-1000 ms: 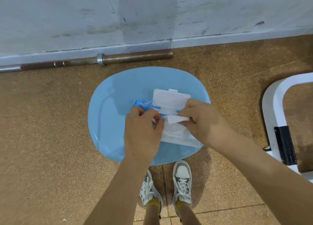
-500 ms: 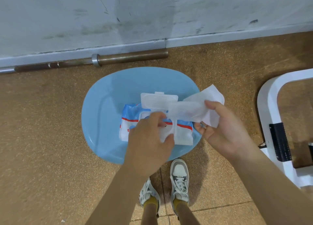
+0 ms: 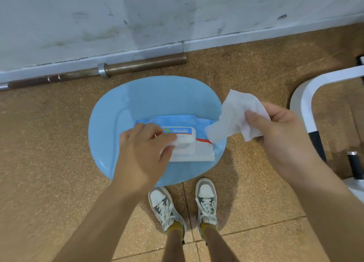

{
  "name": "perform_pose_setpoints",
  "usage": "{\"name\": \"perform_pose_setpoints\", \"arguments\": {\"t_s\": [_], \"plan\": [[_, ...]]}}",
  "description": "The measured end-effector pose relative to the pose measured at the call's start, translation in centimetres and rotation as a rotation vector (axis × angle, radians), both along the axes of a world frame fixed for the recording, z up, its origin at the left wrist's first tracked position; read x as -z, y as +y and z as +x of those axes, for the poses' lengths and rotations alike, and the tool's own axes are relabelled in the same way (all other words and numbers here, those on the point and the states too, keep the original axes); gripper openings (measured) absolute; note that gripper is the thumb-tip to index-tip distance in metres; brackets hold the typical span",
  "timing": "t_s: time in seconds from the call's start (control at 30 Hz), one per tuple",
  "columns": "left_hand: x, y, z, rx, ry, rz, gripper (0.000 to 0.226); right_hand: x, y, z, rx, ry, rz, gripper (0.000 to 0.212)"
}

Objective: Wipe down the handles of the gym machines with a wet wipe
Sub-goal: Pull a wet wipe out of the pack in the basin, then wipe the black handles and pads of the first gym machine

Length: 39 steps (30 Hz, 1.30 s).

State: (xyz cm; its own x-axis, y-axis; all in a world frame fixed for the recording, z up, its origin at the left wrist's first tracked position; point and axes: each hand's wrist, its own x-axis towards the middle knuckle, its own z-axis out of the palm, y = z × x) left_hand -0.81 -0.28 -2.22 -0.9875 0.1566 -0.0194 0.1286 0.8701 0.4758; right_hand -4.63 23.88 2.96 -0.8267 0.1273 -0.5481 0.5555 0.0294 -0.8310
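Note:
A blue-and-white wet wipe pack (image 3: pixel 199 153) lies on a light blue stool seat (image 3: pixel 118 112). Its white flip lid (image 3: pixel 186 141) is folded down flat over the opening. My left hand (image 3: pixel 143 153) rests on the pack, fingers pressing on the lid. My right hand (image 3: pixel 283 135) holds a white wet wipe (image 3: pixel 234 118) to the right of the stool, thumb pinching it against the fingers. The wipe hangs free of the pack, its lower tip above the pack's right end.
A rusty barbell (image 3: pixel 137 64) lies along the white wall base behind the stool. A white machine frame (image 3: pixel 303 100) with black grips (image 3: pixel 354 167) stands at the right. My two sneakers (image 3: pixel 204 200) stand just in front of the stool on the brown floor.
The wipe came fully out of the pack and my right hand carried it to the right. My left hand folded the raised lid down onto the pack.

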Motion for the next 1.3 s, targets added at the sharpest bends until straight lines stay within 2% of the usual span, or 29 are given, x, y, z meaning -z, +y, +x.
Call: {"name": "perform_pose_setpoints", "arguments": {"t_s": [0.07, 0.2, 0.23, 0.27, 0.3, 0.37, 0.4, 0.5, 0.6, 0.67, 0.77, 0.87, 0.93, 1.03, 1.13, 1.2, 1.3], "plan": [[0.5, -0.1, 1.7, 0.056, -0.116, -0.012, 0.028, 0.0, -0.3, 0.5, 0.112, -0.074, -0.067, 0.015], [0.2, 1.2, 2.3, 0.09, -0.236, -0.314, 0.033, -0.7, -1.0, 1.4, 0.247, -0.162, -0.199, 0.019], [-0.9, 2.0, 1.8, 0.072, -0.279, -0.289, 0.03, -1.3, -1.2, 1.6, 0.283, -0.18, -0.275, 0.019], [-2.2, 2.8, 1.2, 0.029, -0.344, -0.166, 0.034, -2.0, -1.4, 1.7, 0.313, -0.191, -0.358, 0.019], [-4.0, 3.8, 0.7, -0.07, -0.453, 0.078, 0.04, -3.0, -1.6, 1.8, 0.336, -0.195, -0.434, 0.019], [-8.2, 5.9, 0.2, -0.34, -0.771, 0.729, 0.037, -5.4, -1.9, 2.0, 0.37, -0.208, -0.532, 0.019], [-10.2, 7.0, 0.0, -0.418, -0.84, 0.947, 0.035, -7.0, -1.9, 2.2, 0.372, -0.214, -0.55, 0.019], [-15.9, 9.1, 0.1, -0.648, -0.693, 1.228, 0.014, -12.3, -1.8, 3.1, 0.371, -0.204, -0.578, 0.019], [-22.5, 10.2, -0.4, -0.78, -0.563, 1.398, 0.015, -18.3, -0.7, 3.8, 0.408, -0.181, -0.607, 0.018], [-27.2, 10.7, 0.0, -0.78, -0.481, 1.41, 0.02, -22.6, 0.3, 4.4, 0.416, -0.156, -0.623, 0.012], [-33.3, 11.2, 1.2, -0.805, -0.345, 1.369, 0.018, -28.5, 1.6, 5.8, 0.337, -0.107, -0.702, 0.033], [-38.5, 11.5, 3.1, -0.687, -0.251, 1.282, 0.02, -33.7, 2.9, 7.9, 0.243, -0.075, -0.817, 0.047], [-42.0, 11.4, 4.9, -0.572, -0.247, 1.263, 0.021, -36.9, 4.0, 9.9, 0.192, -0.031, -0.901, 0.047], [-45.4, 11.1, 6.9, -0.419, -0.274, 1.256, 0.02, -39.9, 4.8, 13.0, 0.005, 0.02, -1.018, 0.038], [-48.3, 10.7, 9.2, -0.299, -0.241, 1.185, 0.017, -42.8, 3.7, 17.1, -0.156, 0.073, -0.904, 0.033], [-49.8, 10.3, 10.4, -0.236, -0.236, 1.174, 0.017, -44.0, 2.9, 19.3, -0.073, 0.095, -0.801, 0.021], [-51.4, 9.7, 11.9, -0.172, -0.252, 1.175, 0.019, -45.3, 3.0, 22.7, 0.154, 0.208, -0.815, 0.013]]}}
